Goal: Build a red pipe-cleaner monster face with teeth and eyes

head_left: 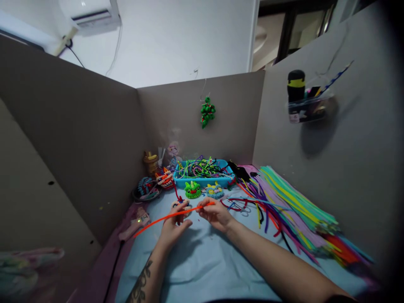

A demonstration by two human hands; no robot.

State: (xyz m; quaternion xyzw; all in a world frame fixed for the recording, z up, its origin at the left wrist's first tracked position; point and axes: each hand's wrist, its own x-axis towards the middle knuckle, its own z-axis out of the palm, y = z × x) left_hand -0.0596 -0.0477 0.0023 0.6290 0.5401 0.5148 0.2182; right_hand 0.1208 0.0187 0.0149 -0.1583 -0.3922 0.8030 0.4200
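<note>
An orange pipe cleaner (154,221) stretches slantwise between my hands, its free end drooping at the left. My right hand (217,215) pinches it near its right end with thumb and fingers. The stem crosses the fingers of my left hand (176,224), which holds it loosely, the thumb standing apart. Just behind the left fingers sits a small pipe-cleaner figure (187,205), partly hidden, with a dark red stem (176,190) rising by it. Beyond my hands stand a green horned pipe-cleaner head (192,190) and a blue and yellow one (214,190).
A blue tray (202,182) of tangled stems stands at the back. Bundles of coloured pipe cleaners (293,206) cover the right side. Scissors (241,207) lie near my right hand. At left are a pink glue gun (135,225), a dark bowl (147,195) and an orange figure (165,179).
</note>
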